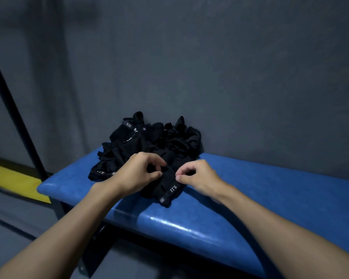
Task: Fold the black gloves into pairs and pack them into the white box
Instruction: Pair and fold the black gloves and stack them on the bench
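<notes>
A heap of black gloves [149, 141] with white "5.11" cuff labels lies on the blue padded bench [240, 198] against the wall. In front of the heap, one black glove [165, 190] rests near the bench's front edge, cuff label toward me. My left hand [137, 172] pinches this glove's left side between thumb and fingers. My right hand [197, 176] pinches its right edge near the cuff. No white box is in view.
A dark grey wall [210, 67] rises right behind the bench. A black pole [16, 117] slants at the left, with a yellow floor stripe [12, 180] below it. The bench's right half is bare blue padding.
</notes>
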